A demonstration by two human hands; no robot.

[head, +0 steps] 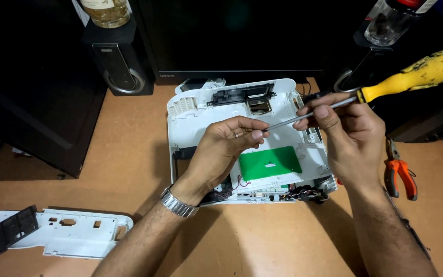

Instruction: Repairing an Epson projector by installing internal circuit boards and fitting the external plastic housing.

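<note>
At about eight o'clock on the brown desk [129, 154] lies a loose white plastic panel [73, 233] with a black grille at its left end; it looks set aside there so that it stays out of the way of the opened machine. At eleven o'clock a black speaker [119, 64] stands at the back of the desk with a glass jar [106, 11] on top, both well apart from the hands. In the middle lies the white device [252, 143], its cover off and its inside turned up, so that the green circuit board [270, 163] and the bundle of wires [308, 195] along its near edge are open to reach. The left hand [221, 151], with a metal watch [176, 203] on the wrist, rests over the left part of the device, its fingers curled and pinched about the tip of the screwdriver [411, 77]; it seems to steady and guide the tip, though whether a small screw sits between the fingertips I cannot tell. The right hand [349, 138], at about two o'clock from the board, grips the thin steel shaft between thumb and fingers rather than by the yellow handle, which sticks out free toward the upper right corner; that grip far down the shaft probably gives finer control. Behind the device stands a dark monitor [242, 36]. At three o'clock, just beside the right wrist, orange-handled pliers [398, 172] lie on the desk within easy reach, and a second glass jar [390, 20] stands at one o'clock.
</note>
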